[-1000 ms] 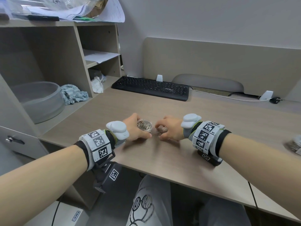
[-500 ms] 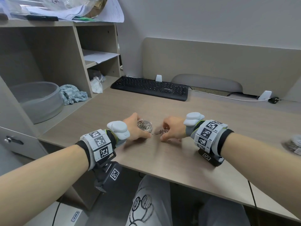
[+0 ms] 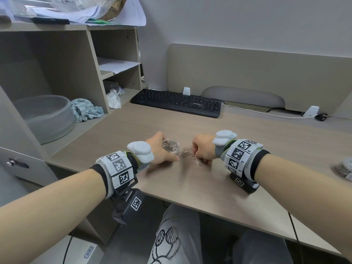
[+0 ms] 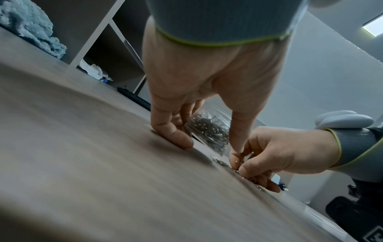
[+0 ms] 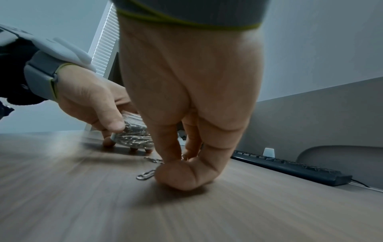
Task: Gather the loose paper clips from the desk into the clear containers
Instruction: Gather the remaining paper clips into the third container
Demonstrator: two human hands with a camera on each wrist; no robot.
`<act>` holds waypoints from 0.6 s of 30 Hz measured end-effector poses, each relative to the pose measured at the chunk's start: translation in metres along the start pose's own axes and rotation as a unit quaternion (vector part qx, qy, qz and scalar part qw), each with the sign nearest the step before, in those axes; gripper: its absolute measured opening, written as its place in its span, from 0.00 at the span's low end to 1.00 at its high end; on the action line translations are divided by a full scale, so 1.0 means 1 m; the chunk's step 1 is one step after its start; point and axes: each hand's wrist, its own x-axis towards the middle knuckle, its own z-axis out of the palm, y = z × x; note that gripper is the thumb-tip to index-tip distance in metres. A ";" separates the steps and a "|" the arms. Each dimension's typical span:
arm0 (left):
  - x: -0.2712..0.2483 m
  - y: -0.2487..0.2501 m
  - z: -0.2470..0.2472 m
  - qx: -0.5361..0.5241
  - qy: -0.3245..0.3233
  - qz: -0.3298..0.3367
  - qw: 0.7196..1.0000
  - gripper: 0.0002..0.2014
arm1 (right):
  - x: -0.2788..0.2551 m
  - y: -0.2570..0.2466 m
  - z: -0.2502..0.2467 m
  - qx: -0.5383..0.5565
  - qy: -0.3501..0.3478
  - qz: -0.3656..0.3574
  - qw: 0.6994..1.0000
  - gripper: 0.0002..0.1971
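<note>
My left hand [image 3: 158,151] grips a small clear round container [image 3: 170,146] full of silver paper clips, standing on the desk [image 3: 190,187]; its fingers curl round the wall [image 4: 209,129]. Just right of it lies a small cluster of loose clips [image 3: 185,153]. My right hand [image 3: 202,150] is curled, thumb and forefinger pinching the cluster's right end at desk level [image 4: 240,165]. One single clip [image 3: 198,162] lies nearer me, beside my right thumb [image 5: 145,174]. The right wrist view shows the container [image 5: 132,135] behind the cluster [image 5: 153,160].
A black keyboard [image 3: 177,102] lies at the back of the desk, with a white cable [image 3: 266,113] to its right. A grey tub [image 3: 43,115] and blue cloth [image 3: 85,110] sit on the left shelf. A blurred clear container with clips [image 3: 342,168] is at the right edge.
My right hand has shifted a little to the right, uncovering the clip cluster and the single clip. The left hand and container have stayed put.
</note>
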 end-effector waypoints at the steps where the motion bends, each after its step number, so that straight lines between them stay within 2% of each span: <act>1: 0.000 -0.001 0.000 0.000 0.001 -0.001 1.000 0.40 | 0.000 0.001 -0.001 0.011 -0.003 0.004 1.000 0.10; 3: 0.001 -0.002 0.001 0.003 0.003 -0.001 1.000 0.39 | 0.001 0.004 -0.005 0.063 -0.007 0.015 0.998 0.07; 5: 0.001 -0.002 0.002 0.010 0.002 0.004 1.000 0.38 | 0.002 0.005 -0.013 0.154 0.010 0.015 0.988 0.08; 10: -0.001 0.003 0.008 0.005 -0.012 0.024 1.000 0.36 | -0.006 -0.014 -0.038 0.344 0.059 -0.056 0.935 0.03; 12: -0.003 0.004 0.008 0.000 -0.015 0.032 0.999 0.37 | -0.008 -0.024 -0.038 0.360 0.047 -0.082 0.928 0.02; 15: -0.006 0.005 0.006 -0.017 -0.015 0.044 0.999 0.33 | -0.008 -0.035 -0.032 0.334 0.033 -0.112 0.935 0.05; 18: -0.007 0.004 0.005 -0.022 -0.014 0.042 0.999 0.37 | -0.007 -0.033 -0.030 0.318 0.060 -0.125 0.938 0.06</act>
